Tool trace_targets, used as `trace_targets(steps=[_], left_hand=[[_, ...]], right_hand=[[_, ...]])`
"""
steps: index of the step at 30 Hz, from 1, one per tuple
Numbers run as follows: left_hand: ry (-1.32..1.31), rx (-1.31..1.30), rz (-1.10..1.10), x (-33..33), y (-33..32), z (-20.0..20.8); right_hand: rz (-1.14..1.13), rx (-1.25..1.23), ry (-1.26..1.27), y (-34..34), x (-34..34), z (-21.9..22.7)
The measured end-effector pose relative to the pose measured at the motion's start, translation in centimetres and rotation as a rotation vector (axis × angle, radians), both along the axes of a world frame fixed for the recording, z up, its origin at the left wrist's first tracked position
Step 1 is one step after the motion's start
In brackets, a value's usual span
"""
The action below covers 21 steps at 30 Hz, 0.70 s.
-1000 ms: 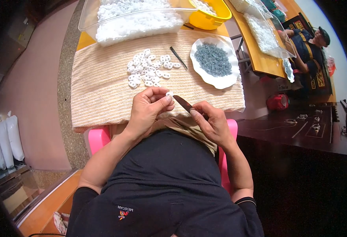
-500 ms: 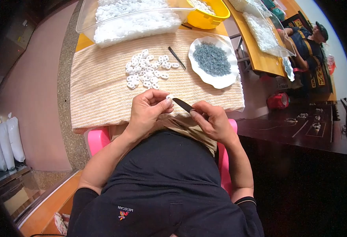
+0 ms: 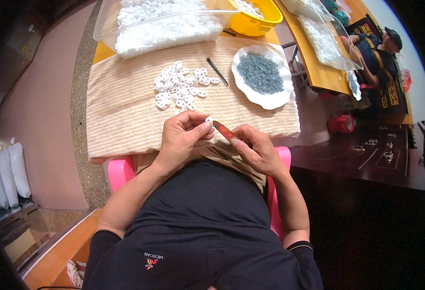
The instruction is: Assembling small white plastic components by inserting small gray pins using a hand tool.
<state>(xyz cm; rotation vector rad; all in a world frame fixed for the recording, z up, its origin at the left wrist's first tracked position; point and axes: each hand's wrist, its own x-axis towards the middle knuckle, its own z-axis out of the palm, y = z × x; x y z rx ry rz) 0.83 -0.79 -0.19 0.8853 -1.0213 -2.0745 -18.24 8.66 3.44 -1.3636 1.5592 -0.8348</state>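
Observation:
Between the thumb and fingers of my left hand (image 3: 181, 137) is a small white plastic piece (image 3: 209, 119), partly covered by the fingertips. My right hand (image 3: 257, 149) grips a small knife (image 3: 224, 131), its handle mostly hidden in the fingers. The blade's tip meets or nearly meets the white piece; I cannot tell which. Both hands are above the near part of a striped towel (image 3: 120, 111). Beyond them lies a loose pile of white two-holed pieces (image 3: 173, 87). At the right, a scalloped white plate (image 3: 273, 103) holds many small grey-blue translucent bits (image 3: 260, 72).
A slim black tool (image 3: 217, 72) lies between pile and plate. At the back stand a clear bin (image 3: 107, 30) of white pieces and a yellow basin (image 3: 253, 28). Another person (image 3: 376, 55) sits far right by a second table (image 3: 324, 77). Pink chair arms (image 3: 120, 173) flank me.
The knife blade has turned slightly and now shows a reddish-orange sheen where it looked black. Both hands have shifted only slightly and keep their holds.

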Motion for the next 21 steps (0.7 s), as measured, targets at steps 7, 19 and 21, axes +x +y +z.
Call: trace_targets(steps=[7, 19, 21], left_hand=[[0.022, 0.063, -0.017, 0.03, -0.07, 0.45], [0.077, 0.149, -0.057, 0.12, -0.22, 0.45], [0.068, 0.13, -0.059, 0.08, -0.13, 0.51]], right_hand=[[-0.026, -0.026, -0.097, 0.12, 0.03, -0.54], [-0.066, 0.142, -0.307, -0.1, -0.24, -0.1], [-0.06, 0.139, -0.305, -0.12, -0.16, 0.1]])
